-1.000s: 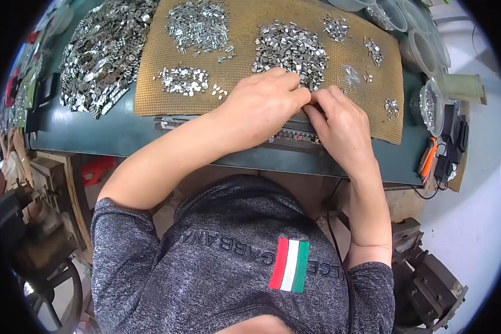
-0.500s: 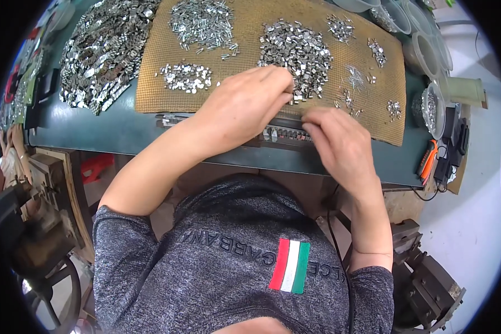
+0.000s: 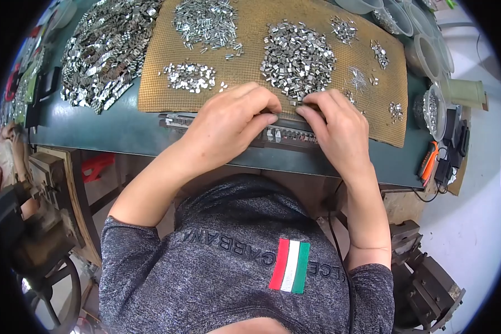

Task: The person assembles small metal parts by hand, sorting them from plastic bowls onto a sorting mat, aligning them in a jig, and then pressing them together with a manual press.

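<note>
My left hand (image 3: 228, 125) is over the front edge of the tan textured mat (image 3: 242, 83), thumb and forefinger brought together; any small piece between them is too small to make out. Facing it, my right hand (image 3: 342, 131) is closed the same way, its fingertips by the near edge of the big pile of small silvery metal pieces (image 3: 298, 58). Whatever it pinches is hidden. Beneath both hands a long dark metal rail (image 3: 175, 121) lies along the table edge. Small metal links (image 3: 281, 134) sit in a row on it, partly covered by my hands.
A heap of linked metal bands (image 3: 103, 55) lies left of the mat. Silvery pins (image 3: 206, 25) and flat bits (image 3: 189, 77) form piles on it. Plastic tubs (image 3: 426, 55) line the right side, near orange-handled pliers (image 3: 427, 163). Another person's hand shows at far left.
My left hand has drawn back from the big pile of metal pieces toward the rail. My right hand has shifted slightly up and left, bringing the fingertips of both hands close together.
</note>
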The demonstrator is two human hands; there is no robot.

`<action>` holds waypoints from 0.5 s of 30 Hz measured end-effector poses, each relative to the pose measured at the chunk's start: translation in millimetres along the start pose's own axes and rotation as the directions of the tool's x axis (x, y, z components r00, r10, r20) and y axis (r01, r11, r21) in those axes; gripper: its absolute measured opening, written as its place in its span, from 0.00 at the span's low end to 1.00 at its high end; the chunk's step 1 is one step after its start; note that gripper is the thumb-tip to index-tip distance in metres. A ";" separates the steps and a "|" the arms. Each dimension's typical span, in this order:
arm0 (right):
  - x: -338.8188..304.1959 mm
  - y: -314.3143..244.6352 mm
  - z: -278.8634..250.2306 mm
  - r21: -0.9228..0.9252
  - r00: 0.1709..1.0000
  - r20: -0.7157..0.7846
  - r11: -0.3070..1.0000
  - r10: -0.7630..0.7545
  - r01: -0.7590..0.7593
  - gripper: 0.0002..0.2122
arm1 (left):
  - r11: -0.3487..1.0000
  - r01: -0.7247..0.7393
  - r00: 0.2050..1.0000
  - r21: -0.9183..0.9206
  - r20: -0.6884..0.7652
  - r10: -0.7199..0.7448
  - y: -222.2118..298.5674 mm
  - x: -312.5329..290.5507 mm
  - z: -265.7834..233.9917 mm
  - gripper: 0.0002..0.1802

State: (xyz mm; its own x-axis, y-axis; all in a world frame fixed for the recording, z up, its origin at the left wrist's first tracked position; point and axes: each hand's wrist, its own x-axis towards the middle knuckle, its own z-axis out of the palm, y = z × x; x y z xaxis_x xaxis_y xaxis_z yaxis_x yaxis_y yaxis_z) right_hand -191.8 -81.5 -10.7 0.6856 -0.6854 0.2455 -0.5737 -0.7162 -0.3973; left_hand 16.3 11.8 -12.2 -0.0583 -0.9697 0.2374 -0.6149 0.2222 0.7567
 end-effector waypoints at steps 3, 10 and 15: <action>5.8 0.6 3.6 -0.033 0.999 0.026 0.999 0.019 -0.018 0.06 | 0.999 -0.014 1.000 -0.043 0.014 0.015 4.9 1.0 4.3 0.07; 6.6 2.3 1.7 -0.006 1.000 0.022 1.000 -0.005 0.005 0.05 | 0.991 -0.136 0.988 -0.001 0.070 0.136 10.4 5.6 20.9 0.08; 7.5 2.8 2.9 -0.006 1.000 0.016 1.000 -0.009 0.009 0.04 | 0.988 -0.148 0.988 0.045 0.044 0.146 10.0 5.3 26.2 0.06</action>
State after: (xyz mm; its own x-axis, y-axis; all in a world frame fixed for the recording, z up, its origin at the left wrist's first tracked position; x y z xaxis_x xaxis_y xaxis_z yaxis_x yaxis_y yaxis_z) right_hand -186.9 -88.3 -12.6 0.6979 -0.6766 0.2348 -0.5700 -0.7232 -0.3899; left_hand -10.8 6.3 -19.3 -0.1819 -0.9302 0.3188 -0.6344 0.3588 0.6847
